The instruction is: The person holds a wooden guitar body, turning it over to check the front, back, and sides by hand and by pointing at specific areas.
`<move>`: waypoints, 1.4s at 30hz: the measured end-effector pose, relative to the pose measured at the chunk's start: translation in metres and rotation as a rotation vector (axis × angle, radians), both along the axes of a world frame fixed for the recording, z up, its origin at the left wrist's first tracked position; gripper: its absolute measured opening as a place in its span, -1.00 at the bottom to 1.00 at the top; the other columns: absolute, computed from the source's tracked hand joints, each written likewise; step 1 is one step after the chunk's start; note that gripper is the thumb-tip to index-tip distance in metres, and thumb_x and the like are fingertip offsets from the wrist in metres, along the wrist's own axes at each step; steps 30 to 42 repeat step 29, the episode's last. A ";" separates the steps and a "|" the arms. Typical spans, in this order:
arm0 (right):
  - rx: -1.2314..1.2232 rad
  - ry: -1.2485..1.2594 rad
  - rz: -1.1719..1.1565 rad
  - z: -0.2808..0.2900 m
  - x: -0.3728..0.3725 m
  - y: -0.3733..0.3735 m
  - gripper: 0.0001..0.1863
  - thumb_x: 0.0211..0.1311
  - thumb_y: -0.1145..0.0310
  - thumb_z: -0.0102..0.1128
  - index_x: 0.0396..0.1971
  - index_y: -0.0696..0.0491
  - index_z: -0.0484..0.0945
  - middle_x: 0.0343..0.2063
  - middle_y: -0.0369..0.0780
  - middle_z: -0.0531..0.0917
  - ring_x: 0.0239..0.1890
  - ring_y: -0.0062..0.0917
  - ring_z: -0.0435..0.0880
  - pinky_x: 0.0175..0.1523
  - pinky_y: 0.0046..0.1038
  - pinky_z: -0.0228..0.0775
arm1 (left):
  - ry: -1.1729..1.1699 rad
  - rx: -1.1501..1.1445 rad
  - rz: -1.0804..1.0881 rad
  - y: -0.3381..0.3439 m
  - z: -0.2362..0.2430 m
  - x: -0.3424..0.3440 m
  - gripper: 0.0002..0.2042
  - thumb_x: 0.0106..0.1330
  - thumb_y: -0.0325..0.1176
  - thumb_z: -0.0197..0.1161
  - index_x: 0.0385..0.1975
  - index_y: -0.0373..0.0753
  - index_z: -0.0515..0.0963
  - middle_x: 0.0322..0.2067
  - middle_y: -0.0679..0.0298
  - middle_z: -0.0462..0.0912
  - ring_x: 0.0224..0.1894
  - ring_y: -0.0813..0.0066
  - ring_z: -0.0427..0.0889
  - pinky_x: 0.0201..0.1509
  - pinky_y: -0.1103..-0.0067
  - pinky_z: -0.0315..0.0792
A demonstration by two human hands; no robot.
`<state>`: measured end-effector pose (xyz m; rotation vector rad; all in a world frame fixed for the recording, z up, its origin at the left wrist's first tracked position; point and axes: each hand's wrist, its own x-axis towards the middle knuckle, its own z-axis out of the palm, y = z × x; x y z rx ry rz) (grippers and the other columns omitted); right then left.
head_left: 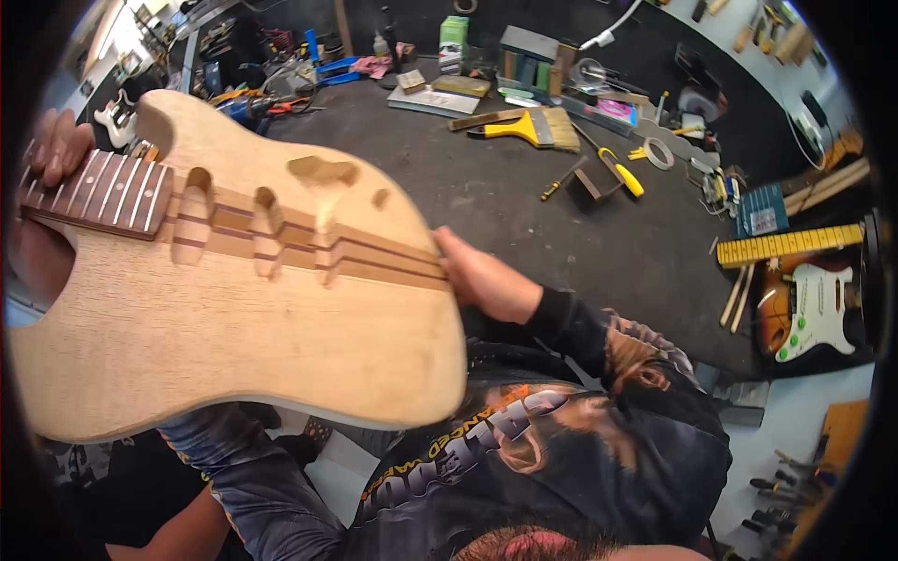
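An unfinished electric guitar point(253, 337) of pale bare wood is held up in front of me, tilted, filling the left half of the view. Dark and light strips run along the middle of its body, crossed by two slot-shaped cavities; a wider cavity lies near the edge. My left hand point(64, 150) wraps round the neck at the far left, with its fingers over the dark fretboard point(112, 192). At the body's rounded end, my right hand point(486, 280) grips the edge; its fingertips are hidden behind the wood.
Beyond the guitar stretches a dark workbench point(393, 178). On it lie a yellow-handled brush point(524, 129), a yellow-handled tool point(622, 173), a tape roll point(658, 151) and boxes. A sunburst guitar body point(776, 318) and a maple neck point(790, 245) are at the right edge.
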<state>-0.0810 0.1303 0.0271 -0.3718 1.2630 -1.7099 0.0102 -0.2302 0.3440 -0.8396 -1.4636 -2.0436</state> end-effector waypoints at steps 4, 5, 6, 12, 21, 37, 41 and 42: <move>0.169 0.189 -0.321 0.037 0.016 0.071 -0.28 0.78 -0.16 -0.37 0.36 0.15 0.53 0.19 -0.09 0.72 0.21 -0.45 0.69 0.35 -0.38 0.48 | -0.040 0.151 -0.135 0.026 -0.063 0.001 -0.83 0.62 -0.29 0.17 -0.08 -0.27 0.49 -0.27 0.22 0.43 -0.20 0.44 0.44 0.06 0.48 0.41; 0.251 0.286 -0.360 0.035 0.013 0.095 -0.28 0.79 -0.13 -0.34 0.31 0.21 0.56 0.15 -0.06 0.74 0.20 -0.41 0.70 0.36 -0.37 0.46 | -0.030 0.241 -0.182 0.041 -0.086 -0.003 -0.81 0.63 -0.27 0.15 -0.02 -0.27 0.48 -0.23 0.16 0.50 -0.16 0.39 0.50 0.08 0.45 0.44; 0.379 0.465 -0.356 0.018 0.001 0.133 -0.27 0.79 -0.12 -0.34 0.26 0.28 0.57 0.11 -0.01 0.75 0.19 -0.36 0.70 0.34 -0.36 0.46 | -0.059 0.266 -0.026 0.077 -0.110 -0.012 -0.75 0.66 -0.20 0.10 0.07 -0.26 0.43 -0.15 0.08 0.58 -0.06 0.30 0.57 0.14 0.40 0.48; 0.929 0.771 -0.475 0.025 -0.001 0.271 -0.22 0.76 -0.13 -0.33 0.12 0.36 0.62 0.01 0.13 0.78 0.13 -0.09 0.74 0.30 -0.28 0.45 | -0.399 0.038 0.062 0.159 -0.217 -0.026 -0.49 0.72 -0.05 0.01 0.40 -0.32 0.24 0.14 -0.10 0.69 0.18 0.15 0.73 0.27 0.25 0.65; 1.603 1.143 -0.330 0.008 0.012 0.367 -0.34 0.76 -0.02 -0.39 0.09 0.24 0.59 -0.19 0.21 0.77 -0.09 0.17 0.75 0.08 0.08 0.56 | -0.777 -0.086 -0.290 0.193 -0.321 -0.023 -0.39 0.62 0.04 0.19 0.27 -0.49 0.41 0.04 -0.16 0.73 0.03 -0.06 0.83 0.10 0.20 0.79; 1.812 1.144 0.055 -0.004 -0.019 0.376 -0.36 0.73 -0.13 -0.35 0.46 -0.01 0.40 -0.21 0.12 0.81 -0.17 0.10 0.81 0.11 0.15 0.56 | -0.821 0.041 -0.331 0.195 -0.362 -0.016 -0.40 0.58 -0.03 0.29 0.29 -0.51 0.47 0.08 -0.17 0.73 0.08 -0.11 0.81 0.19 0.16 0.76; 1.812 1.144 0.055 -0.004 -0.019 0.376 -0.36 0.73 -0.13 -0.35 0.46 -0.01 0.40 -0.21 0.12 0.81 -0.17 0.10 0.81 0.11 0.15 0.56 | -0.821 0.041 -0.331 0.195 -0.362 -0.016 -0.40 0.58 -0.03 0.29 0.29 -0.51 0.47 0.08 -0.17 0.73 0.08 -0.11 0.81 0.19 0.16 0.76; 1.812 1.144 0.055 -0.004 -0.019 0.376 -0.36 0.73 -0.13 -0.35 0.46 -0.01 0.40 -0.21 0.12 0.81 -0.17 0.10 0.81 0.11 0.15 0.56 | -0.821 0.041 -0.331 0.195 -0.362 -0.016 -0.40 0.58 -0.03 0.29 0.29 -0.51 0.47 0.08 -0.17 0.73 0.08 -0.11 0.81 0.19 0.16 0.76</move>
